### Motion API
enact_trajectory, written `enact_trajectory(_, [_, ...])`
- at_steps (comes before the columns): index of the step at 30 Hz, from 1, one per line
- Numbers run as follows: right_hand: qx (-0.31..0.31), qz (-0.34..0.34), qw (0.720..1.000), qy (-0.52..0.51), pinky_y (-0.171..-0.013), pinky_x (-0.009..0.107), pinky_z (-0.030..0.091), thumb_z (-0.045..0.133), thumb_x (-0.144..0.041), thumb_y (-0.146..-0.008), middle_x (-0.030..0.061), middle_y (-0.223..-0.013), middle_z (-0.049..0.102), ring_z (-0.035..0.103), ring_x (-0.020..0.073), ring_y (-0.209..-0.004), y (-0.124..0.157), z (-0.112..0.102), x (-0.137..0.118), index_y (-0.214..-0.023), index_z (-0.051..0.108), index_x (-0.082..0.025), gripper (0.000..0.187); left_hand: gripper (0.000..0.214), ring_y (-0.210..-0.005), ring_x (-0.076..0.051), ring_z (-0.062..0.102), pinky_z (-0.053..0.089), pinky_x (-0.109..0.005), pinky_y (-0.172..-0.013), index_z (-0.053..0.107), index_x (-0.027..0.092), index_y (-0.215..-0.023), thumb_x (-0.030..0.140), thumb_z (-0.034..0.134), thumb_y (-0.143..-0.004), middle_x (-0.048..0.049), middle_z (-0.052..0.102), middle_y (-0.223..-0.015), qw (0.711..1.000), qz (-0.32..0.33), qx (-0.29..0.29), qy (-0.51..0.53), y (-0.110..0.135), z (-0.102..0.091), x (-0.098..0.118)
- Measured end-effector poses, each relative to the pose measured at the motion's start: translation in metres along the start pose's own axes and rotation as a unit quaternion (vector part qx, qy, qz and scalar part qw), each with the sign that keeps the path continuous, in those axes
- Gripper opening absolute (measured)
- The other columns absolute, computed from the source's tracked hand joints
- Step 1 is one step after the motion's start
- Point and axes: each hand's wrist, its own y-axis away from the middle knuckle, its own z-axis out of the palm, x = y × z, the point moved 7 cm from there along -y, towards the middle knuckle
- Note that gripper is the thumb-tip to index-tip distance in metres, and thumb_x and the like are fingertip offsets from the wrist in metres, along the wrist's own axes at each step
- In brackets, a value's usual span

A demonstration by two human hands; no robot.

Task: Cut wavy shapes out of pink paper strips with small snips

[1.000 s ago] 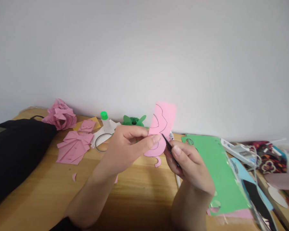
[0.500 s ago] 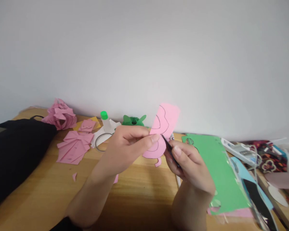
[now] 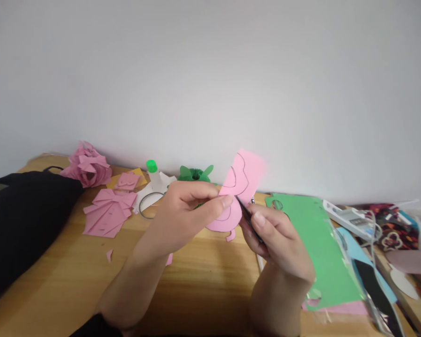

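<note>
Between thumb and fingers, my left hand (image 3: 192, 210) pinches a piece of pink paper (image 3: 238, 178) above the table. Dark curved lines are drawn on the paper, and its lower part has a rounded cut outline with a small curled strip hanging down. My right hand (image 3: 277, 234) is closed around dark scissors (image 3: 246, 213). Their blades point up and left and meet the right edge of the paper, close to my left thumb. Most of the scissors' handles are hidden in my right hand.
Folded pink paper pieces (image 3: 108, 213), a pink paper ball (image 3: 87, 164), a green-capped glue stick (image 3: 152, 171) and a green paper figure (image 3: 195, 175) lie toward the back. Green sheets (image 3: 323, 252) are at right, a black cloth item (image 3: 28, 224) at left. A wall rises behind.
The upper part of the pink paper has tilted slightly to the right. Both hands keep nearly the same place, with the scissors still at the paper's edge.
</note>
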Motion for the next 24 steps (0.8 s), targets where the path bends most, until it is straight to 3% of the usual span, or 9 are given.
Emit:
enact_trajectory(15, [-0.014, 0.012, 1.0, 0.012, -0.036, 0.025, 0.017, 0.048, -0.04, -0.102, -0.009, -0.046, 0.031, 0.02, 0.0062, -0.039, 0.0005, 0.0002, -0.0011, -0.064, 0.042, -0.021, 0.043, 0.032, -0.055, -0.01, 0.065, 0.05, -0.019, -0.052, 0.068, 0.021, -0.059, 0.014, 0.057, -0.089, 0.0032, 0.07, -0.058, 1.0, -0.004, -0.015, 0.025, -0.0007, -0.0009, 0.0028])
enact_trajectory(24, [-0.024, 0.022, 0.999, 0.012, -0.036, 0.026, 0.017, 0.046, -0.04, -0.102, -0.009, -0.047, 0.031, 0.019, 0.0073, -0.039, 0.0017, -0.001, 0.002, -0.065, 0.041, -0.022, 0.042, 0.031, -0.046, -0.009, 0.056, 0.038, -0.02, -0.041, 0.065, 0.021, -0.054, 0.016, 0.06, -0.084, 0.0035, 0.066, -0.053, 1.0, 0.0, 0.012, -0.028, -0.001, -0.0053, 0.0062])
